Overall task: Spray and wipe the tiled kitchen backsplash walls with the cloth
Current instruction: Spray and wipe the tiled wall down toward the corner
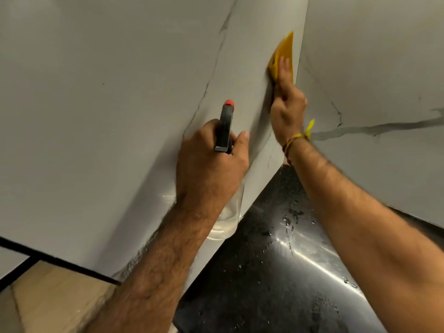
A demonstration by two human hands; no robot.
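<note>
A yellow cloth (pixel 283 59) is pressed flat against the pale veined backsplash wall (pixel 115 97) at upper right of centre, under the straight fingers of the right hand (pixel 287 104). Lower, at frame centre, a clear spray bottle (pixel 225 131) is gripped by the curled left hand (pixel 211 164), apart from the cloth. Wet black countertop (pixel 276 272) lies below.

One view only, head-worn, wide-angle. Looks forward and down into a wall corner, tilted, so the wall lines run slanted. Very near: the left wall (pixel 96 116) fills the left half of the view, the right wall (pixel 384 68) the upper right, the dark wet surface (pixel 264 272) bottom centre. Both forearms enter from the bottom edge. No second view to overlap.
</note>
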